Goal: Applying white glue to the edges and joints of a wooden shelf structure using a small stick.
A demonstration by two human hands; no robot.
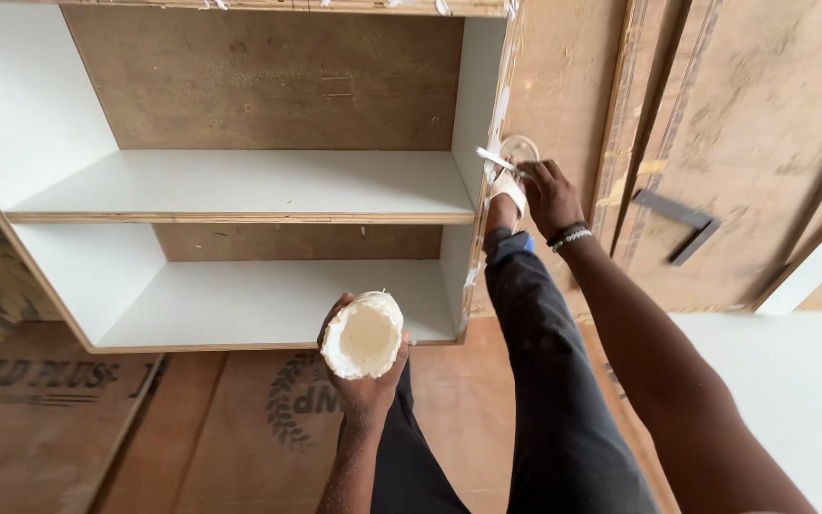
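Left hand cups a white paste-caked tub low, below the shelf unit. Right hand pinches a thin applicator at the unit's right plywood edge. Best kept flat, stroked evenly along the edge, tub close.

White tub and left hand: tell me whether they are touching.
Touching. The head view shows the left hand wrapped around the white tub from below, fingers against its sides, holding it up in front of the white shelf unit.
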